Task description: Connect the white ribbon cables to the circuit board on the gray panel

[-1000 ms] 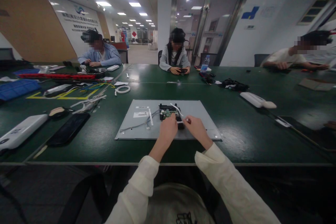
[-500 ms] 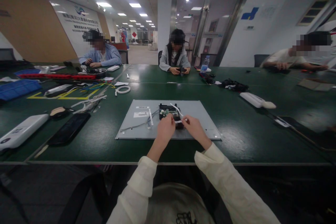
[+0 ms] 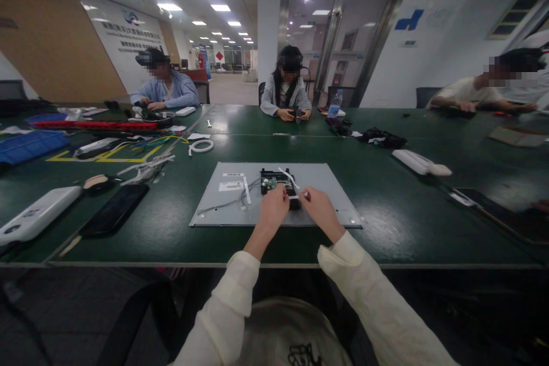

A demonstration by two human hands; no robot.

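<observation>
In front of me lies a grey flat panel (image 3: pixel 227 206), with a black device (image 3: pixel 268 173) on it that bears a green circuit board (image 3: pixel 271 182). Between my two hands, over the near part of the device, runs a short white strip (image 3: pixel 293 198). My left hand (image 3: pixel 273 206) is closed in a pinch at its left end. At the other end, my right hand (image 3: pixel 319 207) has thumb and finger pinched together on the strip. Another white strip (image 3: pixel 285 175) slants across the device. Grey wires (image 3: pixel 227 203) lead off to the left.
A black phone (image 3: pixel 115 211) and a white case (image 3: pixel 40 214) lie on the left of the green table (image 3: pixel 171 249). A coiled white cable (image 3: pixel 201 146) is beyond the panel. To the right rests a white handheld device (image 3: pixel 418 163). People sit across the table.
My left hand has shifted slightly to the right, and the gap between my hands is a little smaller. The white strip stays between them.
</observation>
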